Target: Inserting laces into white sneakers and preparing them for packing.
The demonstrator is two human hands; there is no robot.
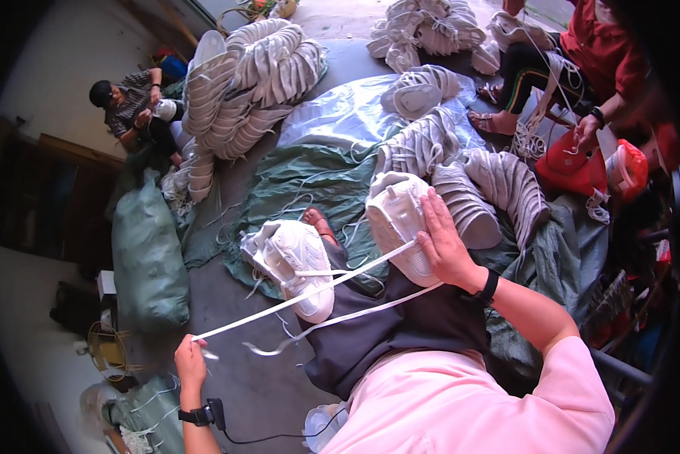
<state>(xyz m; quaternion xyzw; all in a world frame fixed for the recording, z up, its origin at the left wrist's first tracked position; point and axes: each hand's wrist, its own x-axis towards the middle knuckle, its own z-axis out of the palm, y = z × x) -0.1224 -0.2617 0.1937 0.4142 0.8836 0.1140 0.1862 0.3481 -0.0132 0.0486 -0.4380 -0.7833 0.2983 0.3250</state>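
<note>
My left hand (pixel 191 362), out to the lower left, pinches the end of a white shoelace (pixel 279 306). The lace runs taut up to a white sneaker (pixel 395 216) near my right knee. My right hand (pixel 447 242) grips that sneaker along its right side, thumb close to where the lace meets the shoe. A looser lace end (pixel 340 321) trails from the same area across my dark trousers. On my other leg rests a second white sneaker (pixel 298 265), with a lace over its toe part. The eyelets of both shoes are too small to make out.
Stacked pale shoes (pixel 241 83) rise at the back left; more nested shoes (pixel 468 189) lie just beyond my right hand. Green sheeting (pixel 302 181) covers the floor ahead. A full green sack (pixel 149 257) stands left. Co-workers sit at the far left and right, near a red bag (pixel 572 166).
</note>
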